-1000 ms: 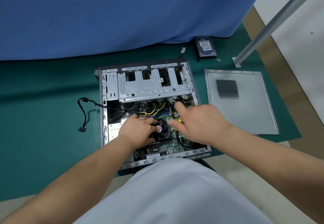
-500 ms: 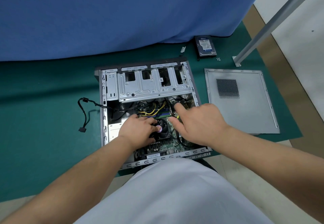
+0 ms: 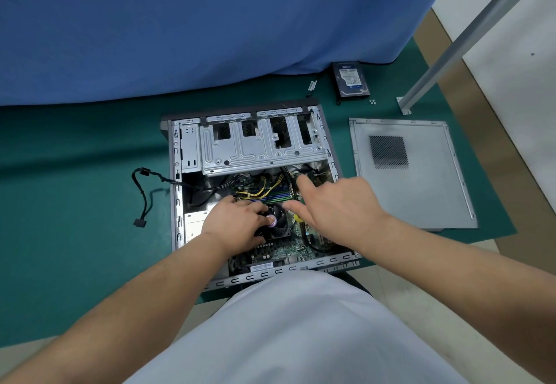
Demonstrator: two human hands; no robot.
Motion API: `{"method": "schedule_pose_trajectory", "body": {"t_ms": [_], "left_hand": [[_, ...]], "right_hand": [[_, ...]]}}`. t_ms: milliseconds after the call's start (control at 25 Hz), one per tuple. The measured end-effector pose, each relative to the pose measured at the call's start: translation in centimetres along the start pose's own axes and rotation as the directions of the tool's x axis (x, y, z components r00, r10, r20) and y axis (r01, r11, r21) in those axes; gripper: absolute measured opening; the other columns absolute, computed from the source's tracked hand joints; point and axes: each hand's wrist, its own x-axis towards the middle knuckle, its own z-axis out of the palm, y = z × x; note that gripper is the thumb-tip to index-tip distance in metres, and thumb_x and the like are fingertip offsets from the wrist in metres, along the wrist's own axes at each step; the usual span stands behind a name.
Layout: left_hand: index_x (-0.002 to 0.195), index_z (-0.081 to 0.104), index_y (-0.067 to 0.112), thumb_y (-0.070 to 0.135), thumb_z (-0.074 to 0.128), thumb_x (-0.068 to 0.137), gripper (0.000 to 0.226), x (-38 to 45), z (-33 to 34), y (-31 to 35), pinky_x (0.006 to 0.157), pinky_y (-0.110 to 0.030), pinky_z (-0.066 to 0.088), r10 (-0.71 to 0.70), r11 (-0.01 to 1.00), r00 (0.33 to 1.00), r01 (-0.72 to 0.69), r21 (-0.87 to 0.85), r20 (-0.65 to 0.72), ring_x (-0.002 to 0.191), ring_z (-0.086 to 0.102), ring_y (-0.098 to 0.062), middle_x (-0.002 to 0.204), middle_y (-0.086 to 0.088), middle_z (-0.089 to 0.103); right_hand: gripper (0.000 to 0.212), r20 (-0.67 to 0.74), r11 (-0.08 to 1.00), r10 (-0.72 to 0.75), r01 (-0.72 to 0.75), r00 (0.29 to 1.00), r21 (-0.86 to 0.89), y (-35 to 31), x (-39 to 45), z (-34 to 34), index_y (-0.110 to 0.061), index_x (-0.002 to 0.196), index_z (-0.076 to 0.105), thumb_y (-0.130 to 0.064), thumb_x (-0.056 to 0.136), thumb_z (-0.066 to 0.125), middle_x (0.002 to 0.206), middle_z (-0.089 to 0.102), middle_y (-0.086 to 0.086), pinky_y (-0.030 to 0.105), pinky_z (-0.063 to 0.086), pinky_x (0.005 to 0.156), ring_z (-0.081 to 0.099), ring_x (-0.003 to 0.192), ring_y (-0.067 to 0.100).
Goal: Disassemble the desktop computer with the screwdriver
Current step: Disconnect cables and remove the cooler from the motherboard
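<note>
1. Open grey steel desktop computer case (image 3: 255,155) lying on its side at centre frame on the green-matted worktop (image 3: 75,203), motherboard and black CPU cooler fan (image 3: 278,222) exposed in its lower half.
2. Left hand (image 3: 237,227) resting on the fan's left edge, fingers curled over it — grip closed round the cooler.
3. Right hand (image 3: 337,206) just right of the fan, index finger stretched toward the upper right of the board, other fingers loosely spread; grip wide, holding nothing visible.
4. Yellow screwdriver handle (image 3: 298,218) peeping out under the right hand, between thumb and palm; lying in the case apparently, not gripped.
5. Judged handling: case heavy, stiff, sharp at stamped edges; cooler rigid but fins and fan blades delicate — best taken by the outer frame, not the hub. Board fragile, not to be levered against.
6. In the way: yellow and black cable bundle (image 3: 258,188) just above the fan, silver drive cage (image 3: 261,149) overhanging the upper board.
7. Around: removed grey side panel with mesh vent (image 3: 412,173) at right, black hard drive (image 3: 350,82) upper right with small loose screws (image 3: 373,101) beside it, black loose cable (image 3: 144,194) trailing out left.
</note>
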Motion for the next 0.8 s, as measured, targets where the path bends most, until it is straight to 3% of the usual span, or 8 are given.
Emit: {"method": "schedule_pose_trajectory", "body": {"t_ms": [120,200,280,360,440,520,640,800], "left_hand": [[0.145,0.049,0.049,0.067,0.050,0.094,0.054,-0.1,-0.1,0.0,0.096,-0.040,0.038,-0.005,1.000,1.000,0.005,-0.002,0.001,0.134,0.051,-0.015,0.150,0.017,0.046],[0.144,0.050,0.049,0.067,0.050,0.093,0.054,-0.2,0.0,0.1,0.094,-0.040,0.038,-0.001,1.000,1.000,0.001,0.002,-0.010,0.132,0.053,-0.015,0.146,0.016,0.048],[0.143,0.051,0.048,0.068,0.051,0.093,0.054,-0.1,0.0,0.1,0.095,-0.039,0.038,-0.004,1.000,1.000,0.004,0.004,-0.014,0.132,0.053,-0.015,0.146,0.016,0.049],[0.143,0.051,0.047,0.068,0.051,0.093,0.055,-0.1,0.0,0.0,0.096,-0.040,0.039,-0.007,1.000,1.000,0.007,0.002,-0.006,0.133,0.052,-0.014,0.149,0.017,0.047],[0.144,0.049,0.048,0.067,0.051,0.093,0.055,-0.1,0.2,0.1,0.096,-0.040,0.038,-0.003,1.000,1.000,0.003,0.009,-0.003,0.134,0.052,-0.015,0.150,0.016,0.047],[0.145,0.049,0.049,0.067,0.051,0.093,0.055,0.0,0.1,0.0,0.096,-0.040,0.038,-0.003,1.000,1.000,0.003,0.003,0.003,0.135,0.051,-0.014,0.151,0.017,0.046],[0.144,0.050,0.049,0.067,0.050,0.093,0.055,0.0,0.3,-0.1,0.096,-0.040,0.040,0.003,1.000,1.000,-0.003,0.002,-0.003,0.134,0.052,-0.014,0.151,0.017,0.047],[0.144,0.049,0.049,0.067,0.051,0.093,0.055,0.0,0.4,0.0,0.096,-0.040,0.040,-0.002,1.000,1.000,0.002,0.006,-0.001,0.133,0.052,-0.015,0.150,0.016,0.047]], "right_hand": [[0.024,0.025,0.950,-0.304,0.301,0.952,0.083,0.4,0.1,-0.2,-0.018,0.104,0.047,-0.040,0.097,0.040,0.071,0.053,0.000,0.036,0.041,0.060,0.058,0.071,0.027],[0.031,0.007,0.901,-0.420,0.416,0.908,0.122,0.5,-0.1,-0.5,-0.019,0.107,0.053,-0.037,0.083,0.045,0.086,0.057,0.002,0.039,0.040,0.073,0.053,0.083,0.026],[0.039,-0.007,0.948,-0.307,0.307,0.952,0.081,-0.3,-0.5,-0.7,-0.020,0.111,0.055,-0.050,0.090,0.042,0.086,0.061,0.003,0.040,0.039,0.071,0.056,0.084,0.027],[0.055,-0.022,0.994,-0.100,0.101,0.995,0.041,-1.0,-0.6,-0.3,-0.020,0.108,0.053,-0.068,0.099,0.027,0.070,0.062,0.002,0.032,0.033,0.055,0.063,0.068,0.028],[0.055,-0.025,1.000,0.014,-0.014,1.000,0.020,-0.9,-0.5,0.0,-0.020,0.105,0.050,-0.067,0.102,0.022,0.058,0.058,-0.002,0.026,0.026,0.049,0.063,0.055,0.027],[0.042,-0.023,0.992,-0.120,0.121,0.993,0.039,-0.2,-0.3,0.1,-0.018,0.110,0.050,-0.053,0.106,0.027,0.070,0.061,-0.001,0.033,0.038,0.052,0.065,0.066,0.027],[0.035,0.006,0.927,-0.362,0.360,0.932,0.106,0.7,-0.2,-0.2,-0.017,0.120,0.053,-0.041,0.100,0.037,0.096,0.058,0.002,0.041,0.046,0.079,0.055,0.090,0.025],[0.055,0.036,0.997,0.002,-0.005,0.999,0.081,0.2,-0.5,-0.1,-0.020,0.114,0.045,-0.066,0.101,0.018,0.065,0.052,-0.002,0.031,0.035,0.052,0.063,0.067,0.028]]}}
